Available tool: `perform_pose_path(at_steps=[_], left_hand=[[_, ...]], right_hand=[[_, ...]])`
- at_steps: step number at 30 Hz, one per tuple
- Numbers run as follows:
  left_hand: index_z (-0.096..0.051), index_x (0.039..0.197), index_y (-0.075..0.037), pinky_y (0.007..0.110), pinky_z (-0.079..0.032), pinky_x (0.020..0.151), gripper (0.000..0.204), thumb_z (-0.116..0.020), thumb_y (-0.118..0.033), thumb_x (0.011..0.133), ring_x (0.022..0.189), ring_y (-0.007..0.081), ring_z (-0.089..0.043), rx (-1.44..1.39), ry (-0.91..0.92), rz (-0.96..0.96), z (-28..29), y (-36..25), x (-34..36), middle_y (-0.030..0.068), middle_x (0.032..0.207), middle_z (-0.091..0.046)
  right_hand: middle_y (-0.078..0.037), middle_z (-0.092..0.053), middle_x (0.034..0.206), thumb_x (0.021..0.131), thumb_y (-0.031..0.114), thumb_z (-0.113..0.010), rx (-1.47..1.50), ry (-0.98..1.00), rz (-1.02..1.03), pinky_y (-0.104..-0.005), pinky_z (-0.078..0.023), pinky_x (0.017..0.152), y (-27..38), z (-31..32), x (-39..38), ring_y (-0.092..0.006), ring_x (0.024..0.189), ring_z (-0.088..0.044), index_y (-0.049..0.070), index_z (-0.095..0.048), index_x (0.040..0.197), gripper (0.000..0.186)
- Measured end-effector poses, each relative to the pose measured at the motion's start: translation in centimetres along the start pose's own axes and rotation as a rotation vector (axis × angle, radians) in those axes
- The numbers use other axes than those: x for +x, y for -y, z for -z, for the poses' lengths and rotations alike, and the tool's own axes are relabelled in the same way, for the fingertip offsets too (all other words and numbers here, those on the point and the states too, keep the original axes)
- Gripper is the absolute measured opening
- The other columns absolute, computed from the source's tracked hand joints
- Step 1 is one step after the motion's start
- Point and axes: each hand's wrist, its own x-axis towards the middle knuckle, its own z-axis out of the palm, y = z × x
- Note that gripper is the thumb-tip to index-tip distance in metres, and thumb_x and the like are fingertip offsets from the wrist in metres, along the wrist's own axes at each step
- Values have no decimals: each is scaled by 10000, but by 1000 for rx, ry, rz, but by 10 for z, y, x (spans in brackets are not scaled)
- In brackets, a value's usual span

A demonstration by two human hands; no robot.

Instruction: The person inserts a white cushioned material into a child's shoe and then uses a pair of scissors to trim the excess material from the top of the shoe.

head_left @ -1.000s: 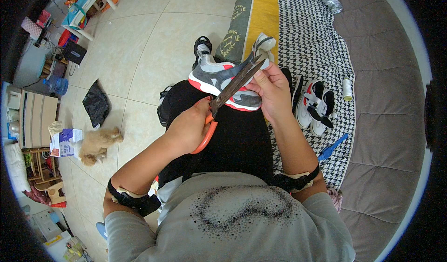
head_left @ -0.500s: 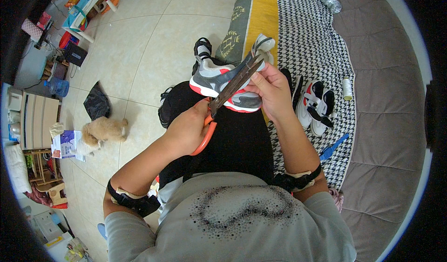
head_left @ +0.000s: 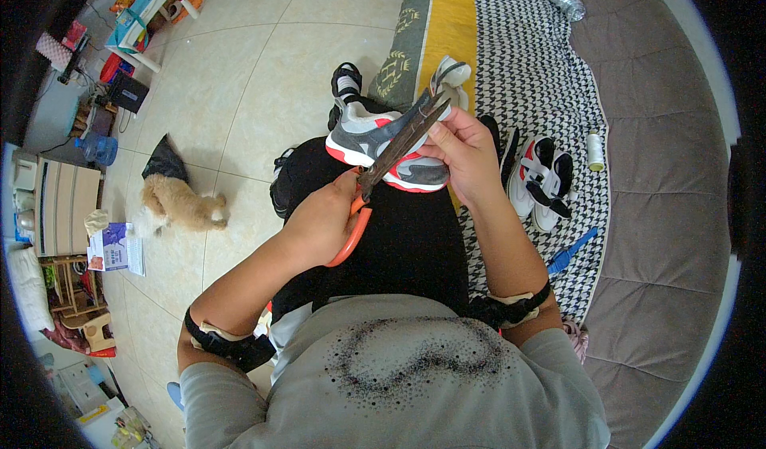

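In my left hand (head_left: 323, 217) is a pair of scissors (head_left: 399, 150) with orange handles and dark, worn blades, which stand slightly apart at the tips. The blades slant up to the right across a grey, white and red sneaker (head_left: 359, 139) over my lap. My right hand (head_left: 464, 152) has its thumb and fingers closed on the sneaker's right part, close beside the blades; some fingertips are hidden. Just beyond the scissor tips, a white and grey shoe part (head_left: 451, 74) sticks up. Whether the blades touch anything is unclear.
To my right, white and black shoes (head_left: 542, 181), a white thread spool (head_left: 595, 153) and a blue strap (head_left: 573, 251) lie on the houndstooth cover (head_left: 519, 42). Over the tiled floor at left, a tan dog (head_left: 182, 201) stands beside a black bag (head_left: 166, 162).
The dog at left has turned and shifted, now covering part of the black bag. Both hands, the scissors and the sneaker stay nearly where they were.
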Motion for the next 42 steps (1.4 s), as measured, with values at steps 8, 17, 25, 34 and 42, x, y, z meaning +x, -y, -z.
perform_pose_path(at_steps=[8, 17, 25, 34, 42], left_hand=[[-392, 1201, 3, 302, -497, 545, 386, -466, -30, 824, 656, 207, -582, -14, 24, 20, 2, -1, 1, 147, 961, -584], [-402, 1192, 0, 309, -496, 542, 365, -451, -46, 833, 651, 210, -587, 4, 24, 49, 1, 1, 2, 147, 963, -588], [-405, 1184, 7, 315, -497, 534, 378, -457, 10, 809, 668, 230, -608, 8, 0, 43, 6, 0, 2, 160, 964, -597], [-425, 1155, 53, 276, -528, 521, 427, -564, -43, 763, 837, 227, -610, -465, -91, 86, 33, 27, 0, 157, 1028, -578], [-432, 1160, 53, 341, -520, 797, 466, -489, -111, 728, 1034, 308, -567, -1335, -174, 163, 98, 100, 15, 214, 1144, -541]], right_hand=[[-66, -617, 911, 875, 96, -552, -7, -15, -1, -270, -537, 733, -1, -2, 1, -133, 792, -618, 20, -579, 974, 128], [-62, -624, 903, 873, 97, -558, 2, -9, 16, -252, -537, 722, -2, -1, 2, -125, 785, -619, 20, -585, 981, 136], [-64, -625, 910, 871, 98, -563, 21, -1, 17, -251, -530, 724, -6, -4, 11, -124, 785, -616, 21, -583, 991, 144], [-33, -598, 868, 878, 126, -563, 16, 95, -5, -265, -520, 750, -16, -38, 56, -113, 787, -601, 32, -572, 989, 146], [-32, -600, 867, 873, 130, -569, 21, 148, -29, -251, -513, 737, -27, -53, 95, -108, 785, -596, 31, -573, 986, 150]])
